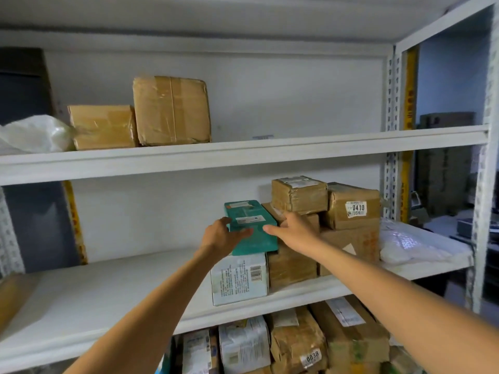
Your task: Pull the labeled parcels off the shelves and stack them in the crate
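A flat teal parcel (249,217) with a white label lies on top of a white printed box (239,279) on the middle shelf (108,295). My left hand (220,234) grips the teal parcel's left edge, thumb on top. My right hand (290,230) holds its right edge, fingers reaching between it and the brown boxes. Right of it stands a stack of brown taped parcels: a small top one (298,194), one labelled 0410 (353,206), and larger ones below (348,244). No crate is in view.
The upper shelf (243,155) carries two brown parcels (172,110) and a white bag (35,133). A clear plastic bag (413,242) lies at the middle shelf's right end. Several labelled parcels (297,344) fill the lower shelf. A metal upright (483,184) stands at right.
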Demonstrator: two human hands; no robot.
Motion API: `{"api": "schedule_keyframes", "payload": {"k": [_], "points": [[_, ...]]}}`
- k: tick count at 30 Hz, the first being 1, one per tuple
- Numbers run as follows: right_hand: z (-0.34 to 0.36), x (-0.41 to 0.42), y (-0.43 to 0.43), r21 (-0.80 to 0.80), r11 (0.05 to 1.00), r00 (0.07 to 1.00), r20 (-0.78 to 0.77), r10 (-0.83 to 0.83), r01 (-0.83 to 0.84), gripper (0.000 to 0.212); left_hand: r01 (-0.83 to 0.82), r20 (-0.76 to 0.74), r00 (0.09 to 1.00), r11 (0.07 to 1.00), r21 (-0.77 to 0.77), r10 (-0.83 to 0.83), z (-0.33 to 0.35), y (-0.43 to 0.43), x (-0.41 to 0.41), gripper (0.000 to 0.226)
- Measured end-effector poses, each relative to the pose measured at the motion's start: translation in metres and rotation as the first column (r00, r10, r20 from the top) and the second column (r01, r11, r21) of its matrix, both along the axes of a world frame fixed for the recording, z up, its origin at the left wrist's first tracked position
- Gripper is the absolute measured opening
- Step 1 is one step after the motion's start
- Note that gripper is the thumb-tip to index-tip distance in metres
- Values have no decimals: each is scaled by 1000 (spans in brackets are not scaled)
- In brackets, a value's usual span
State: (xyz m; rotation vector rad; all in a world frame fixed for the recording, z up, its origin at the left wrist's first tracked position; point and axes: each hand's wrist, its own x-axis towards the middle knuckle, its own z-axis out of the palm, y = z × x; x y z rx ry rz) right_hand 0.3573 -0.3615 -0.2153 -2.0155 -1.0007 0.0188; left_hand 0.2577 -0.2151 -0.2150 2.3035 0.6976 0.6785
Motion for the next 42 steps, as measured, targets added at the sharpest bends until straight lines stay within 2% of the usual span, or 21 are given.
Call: {"api": "schedule_keyframes", "payload": {"k": [2,4,5,7,9,11,13,15,20,25,28,33,39,42], "points": [[-4,3,13,50,999,998,-64,-16,20,40,-2,76,997,997,-74,7,-2,-1,7,50],[-7,4,22,83,993,993,-86,-81,89,19,-45,125,990,988,-150,64,-3,-2,10,54],[-6,3,24,100,985,988,-86,-130,138,18,-87,120,987,982,-167,108,-3,-2,11,55],[-7,3,27,156,964,973,-124,-196,215,30,-161,74,982,972,-171,175,-4,2,13,52],[-11,2,28,207,947,955,-221,-198,244,30,-163,62,982,967,-197,178,-8,5,13,48],[-17,0,27,265,930,933,-320,-164,254,27,-129,109,981,955,-268,164,-13,5,12,44],[-24,-5,22,299,926,922,-369,-112,232,35,-66,193,970,926,-373,147,-20,2,7,45],[-30,-10,16,310,931,934,-350,-76,192,39,-8,255,960,918,-398,119,-28,-2,-1,52],[-45,-18,5,296,940,937,-343,-57,166,42,50,376,923,941,-335,85,-44,-18,-25,59],[-44,-34,-7,316,943,940,-340,8,106,81,153,456,890,933,-324,13,-53,-23,-44,55],[-46,-46,-7,308,949,949,-312,39,62,78,163,480,877,931,-327,16,-60,-27,-50,54],[-46,-60,-6,263,964,969,-246,26,41,67,279,609,793,879,-386,16,-72,-19,-63,48],[-48,-83,-9,253,967,982,-179,66,-19,94,280,606,795,860,-427,42,-88,-9,-79,43],[-56,-87,-11,235,971,982,-167,90,-49,96,297,594,804,861,-412,6,-96,-10,-86,38]]}}
